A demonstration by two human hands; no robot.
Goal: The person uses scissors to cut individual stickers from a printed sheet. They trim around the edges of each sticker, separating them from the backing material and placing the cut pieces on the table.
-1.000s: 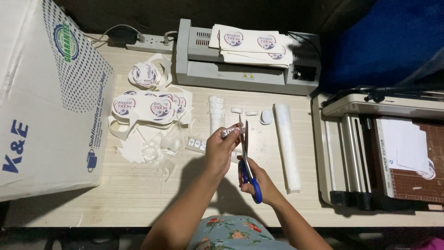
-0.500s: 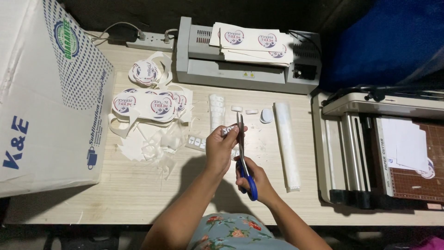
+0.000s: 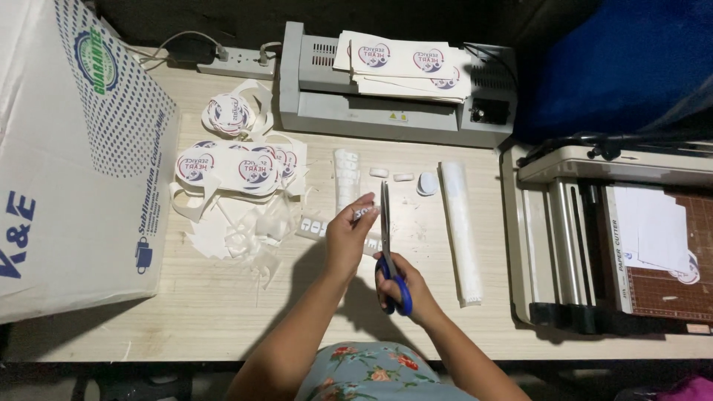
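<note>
Blue-handled scissors [image 3: 389, 252] are sitting gripped in the right hand [image 3: 401, 286] — the left hand [image 3: 347, 236] is pinching a small white cutout [image 3: 364, 214] beside the blades, just below the grey laminator [image 3: 386, 104].

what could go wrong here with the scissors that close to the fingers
The left hand pinches a small white piece right beside the scissors blades, so a fingertip might get nicked. The piece is tiny, so it may slip or be cut crooked. Offcuts piled nearby could get mixed with it.

Head view, straight down over desk [image 3: 223, 312]
</note>
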